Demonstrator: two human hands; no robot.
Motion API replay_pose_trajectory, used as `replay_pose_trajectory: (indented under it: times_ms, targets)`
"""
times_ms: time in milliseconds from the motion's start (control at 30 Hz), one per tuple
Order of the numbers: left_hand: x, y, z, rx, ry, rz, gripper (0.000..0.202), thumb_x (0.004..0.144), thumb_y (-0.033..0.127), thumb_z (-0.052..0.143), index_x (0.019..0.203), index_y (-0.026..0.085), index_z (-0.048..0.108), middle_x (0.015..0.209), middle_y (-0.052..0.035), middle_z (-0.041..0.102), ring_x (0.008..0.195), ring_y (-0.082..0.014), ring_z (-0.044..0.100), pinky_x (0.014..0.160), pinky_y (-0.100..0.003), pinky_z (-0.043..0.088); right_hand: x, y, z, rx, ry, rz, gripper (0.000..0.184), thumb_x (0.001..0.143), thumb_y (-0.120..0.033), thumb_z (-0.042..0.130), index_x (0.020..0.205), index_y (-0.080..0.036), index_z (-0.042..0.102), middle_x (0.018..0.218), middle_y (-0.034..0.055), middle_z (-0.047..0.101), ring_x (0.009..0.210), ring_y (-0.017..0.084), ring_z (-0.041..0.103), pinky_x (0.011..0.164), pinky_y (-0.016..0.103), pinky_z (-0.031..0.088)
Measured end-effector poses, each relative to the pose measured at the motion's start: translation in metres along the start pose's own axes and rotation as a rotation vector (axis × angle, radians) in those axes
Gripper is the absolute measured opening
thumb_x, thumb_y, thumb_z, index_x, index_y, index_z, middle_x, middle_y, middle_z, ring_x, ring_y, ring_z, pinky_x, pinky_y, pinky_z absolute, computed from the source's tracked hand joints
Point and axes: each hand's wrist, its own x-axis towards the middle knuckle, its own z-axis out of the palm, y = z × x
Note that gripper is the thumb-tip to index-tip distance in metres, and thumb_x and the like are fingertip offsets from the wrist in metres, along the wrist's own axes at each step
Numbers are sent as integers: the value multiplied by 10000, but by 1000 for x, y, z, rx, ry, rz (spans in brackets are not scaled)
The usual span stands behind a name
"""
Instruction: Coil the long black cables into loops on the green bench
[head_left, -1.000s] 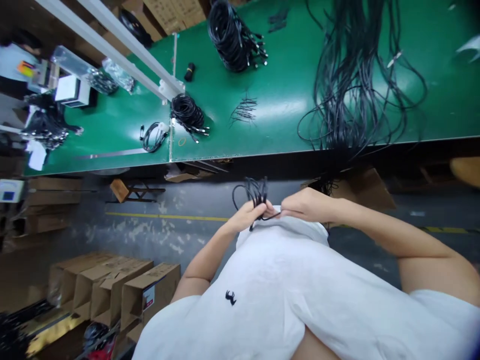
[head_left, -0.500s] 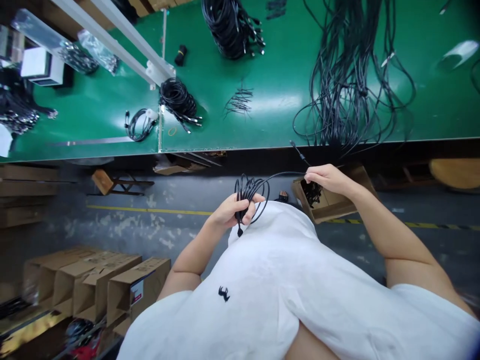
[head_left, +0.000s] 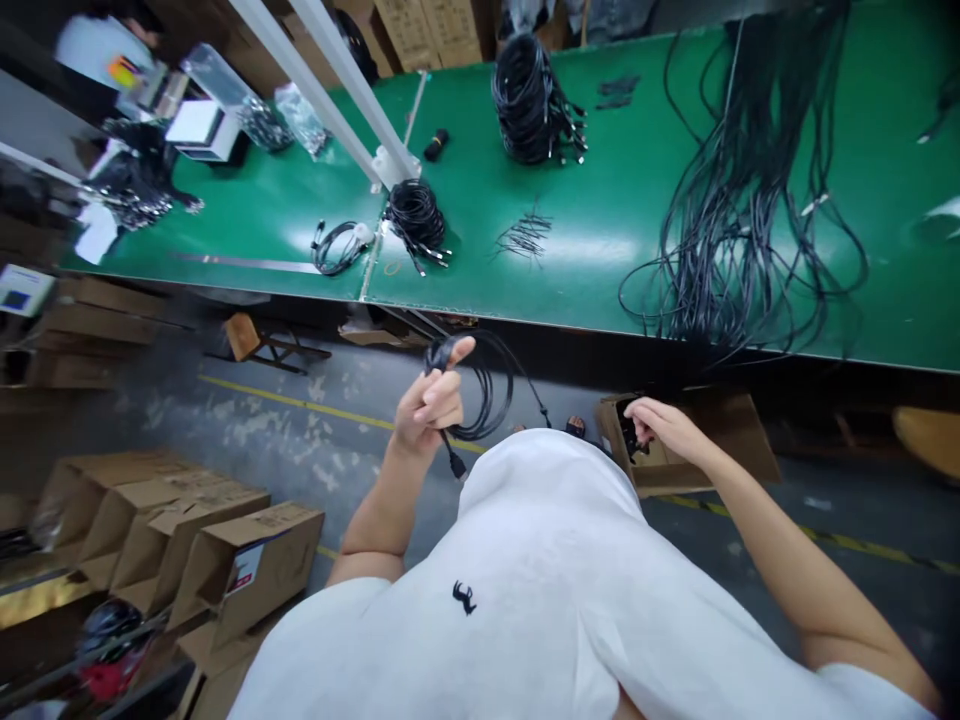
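My left hand [head_left: 431, 402] is closed on a coiled black cable [head_left: 484, 385], held up in front of my white shirt, with one plug hanging below the fist. My right hand [head_left: 660, 425] is lowered to an open cardboard box [head_left: 720, 440] on the floor under the table's edge. Its fingers are pinched on something small and dark inside the box that I cannot make out.
A long green table [head_left: 600, 260] runs across the view. On it lie a big loose bunch of black cables [head_left: 742, 230], coiled bundles [head_left: 534, 100] [head_left: 415, 212], a single coil [head_left: 335, 245] and a heap of short ties [head_left: 525, 235]. Cardboard boxes [head_left: 217, 560] stand at lower left. A person's sleeve [head_left: 90, 45] shows at far left.
My right hand let go of the cable's free end and dropped to the box on the floor. My left hand raised the coil. The view swung slightly.
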Motion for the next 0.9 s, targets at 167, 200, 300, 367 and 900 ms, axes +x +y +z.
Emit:
replay_pose_trajectory:
  times_ms: [167,200,300,367,900]
  targets:
    - [-2,-15,3,108,-67,-198,436,995,225,396,1425,174,447,435,119,317,226,-19,157,262,-126,151,86,-84,52,-176,128,-561,650,808,-381,656,1399,-226,435,1463,138,437,1325,283,451,1125,492,343]
    - [-4,-16,4,126,-103,-206,459,979,228,432,1436,178,432,430,125,318,218,-17,139,253,-127,146,104,-96,65,-181,90,-646,642,816,-358,648,1405,-222,431,1489,137,410,1374,280,393,1154,497,299]
    - [-15,-12,5,169,-226,-155,617,899,234,563,1481,212,359,422,138,359,197,-15,133,229,-126,143,143,-112,106,-124,-32,-734,437,862,-324,575,1281,-203,538,1417,140,486,1356,261,415,1145,491,307]
    - [-24,-8,2,188,-276,-91,700,848,231,625,1489,219,344,429,132,406,194,-17,162,224,-123,167,152,-111,127,-47,2,-670,376,865,-322,560,1218,-192,563,1319,143,544,1262,253,501,1097,483,364]
    - [-53,19,-39,-70,204,310,449,997,216,410,1427,344,430,503,103,464,255,-3,317,298,-94,228,122,-41,114,-214,-198,-349,306,890,-434,412,835,-192,592,845,47,625,786,178,569,750,308,444]
